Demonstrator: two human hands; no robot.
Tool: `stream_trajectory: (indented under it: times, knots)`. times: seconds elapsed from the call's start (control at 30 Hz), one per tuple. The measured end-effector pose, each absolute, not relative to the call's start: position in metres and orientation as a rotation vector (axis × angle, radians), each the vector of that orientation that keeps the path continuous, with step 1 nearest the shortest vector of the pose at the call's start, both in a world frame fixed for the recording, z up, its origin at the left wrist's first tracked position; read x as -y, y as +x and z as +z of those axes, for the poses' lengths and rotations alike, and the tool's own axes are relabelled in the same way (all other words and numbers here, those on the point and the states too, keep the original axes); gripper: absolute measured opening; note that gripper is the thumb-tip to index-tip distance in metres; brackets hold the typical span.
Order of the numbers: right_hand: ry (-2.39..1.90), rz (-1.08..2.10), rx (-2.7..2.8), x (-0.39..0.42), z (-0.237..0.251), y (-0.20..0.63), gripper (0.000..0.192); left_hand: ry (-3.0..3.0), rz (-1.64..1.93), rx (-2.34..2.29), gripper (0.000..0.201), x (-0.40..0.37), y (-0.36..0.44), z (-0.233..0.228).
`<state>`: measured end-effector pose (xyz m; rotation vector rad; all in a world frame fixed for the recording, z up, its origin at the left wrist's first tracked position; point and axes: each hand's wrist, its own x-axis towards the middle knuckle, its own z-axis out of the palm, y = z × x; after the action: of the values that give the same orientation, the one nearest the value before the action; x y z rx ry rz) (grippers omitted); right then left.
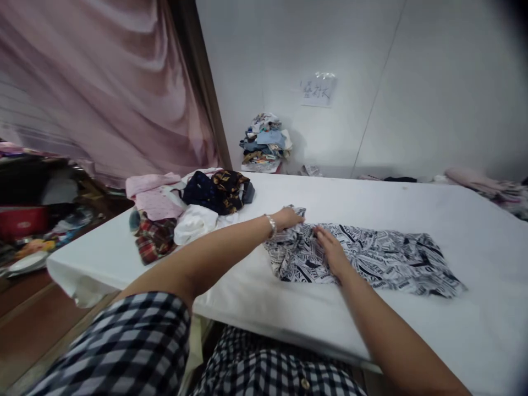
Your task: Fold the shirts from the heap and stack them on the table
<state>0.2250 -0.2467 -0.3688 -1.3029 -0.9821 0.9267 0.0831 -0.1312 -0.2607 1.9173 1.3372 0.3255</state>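
Note:
A black-and-white garment with a newspaper-style print [388, 258] lies stretched sideways across the white table; its exact kind I cannot tell. At its left end my left hand [289, 218], with a bracelet on the wrist, is closed on a bunched-up part of the cloth. My right hand [331, 250] rests on the middle-left of the garment, fingers stretched out and flat against the fabric. Folds and creases run along the cloth between the two hands.
Left on the white table [264, 311] is a heap with pink clothing [159, 198], a dark patterned garment [214, 191], plaid cloth [154, 239] and white cloth [196, 224]. A clothes stack [266, 140] stands by the wall; more cloth [478, 179] lies at right. A pink curtain [136, 82] hangs left.

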Motion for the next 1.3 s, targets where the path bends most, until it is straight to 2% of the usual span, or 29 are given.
stream_trajectory:
  times: [0.1, 0.17, 0.3, 0.4, 0.53, 0.63, 0.77, 0.93, 1.03, 1.13, 1.23, 1.3]
  knots:
    - [-1.066, 1.070, 0.604, 0.246, -0.362, 0.241, 0.057, 1.921, 0.199, -1.237, 0.053, 0.151, 0.135, -0.262]
    - [-1.071, 1.090, 0.508, 0.246, -0.361, 0.251, 0.051, 1.933, 0.163, -1.184, 0.055, 0.155, 0.148, -0.259]
    - [-1.283, 0.880, 0.512, 0.243, -0.362, 0.268, 0.047, 1.967, 0.234, -1.251, 0.047, 0.133, 0.119, -0.252]
    - [-1.460, 0.679, 0.700, 0.244, -0.359, 0.273, 0.053, 1.935, 0.261, -1.420, 0.046, 0.118, 0.076, -0.262]
    - [-1.515, 0.277, 1.142, 0.262, -0.340, 0.260, 0.046, 1.838, 0.213, -1.513, 0.053, 0.126, 0.046, -0.296]
    - [-1.386, 0.361, 1.655, 0.279, -0.326, 0.234, 0.048, 1.825, 0.206, -1.456, 0.050, 0.139, 0.049, -0.319]
    - [-1.481, 0.397, 2.168, 0.290, -0.316, 0.216, 0.065, 1.831, 0.275, -1.451, 0.055, 0.143, 0.056, -0.333]
    - [-1.756, 0.403, 1.860, 0.312, -0.300, 0.251, 0.058, 1.829, 0.292, -1.475, 0.064, 0.137, 0.050, -0.341]
    - [-1.893, 0.455, 1.769, 0.337, -0.301, 0.259, 0.067, 1.835, 0.299, -1.466, 0.068, 0.137, 0.048, -0.345]
    - [-1.962, 0.420, 1.985, 0.355, -0.317, 0.244, 0.076, 1.845, 0.304, -1.454, 0.073, 0.139, 0.049, -0.346]
    - [-1.923, 0.341, 2.088, 0.355, -0.335, 0.232, 0.056, 1.860, 0.300, -1.445, 0.074, 0.141, 0.049, -0.345]
    - [-1.891, 0.384, 1.928, 0.345, -0.339, 0.237, 0.039, 1.866, 0.299, -1.443, 0.073, 0.143, 0.049, -0.343]
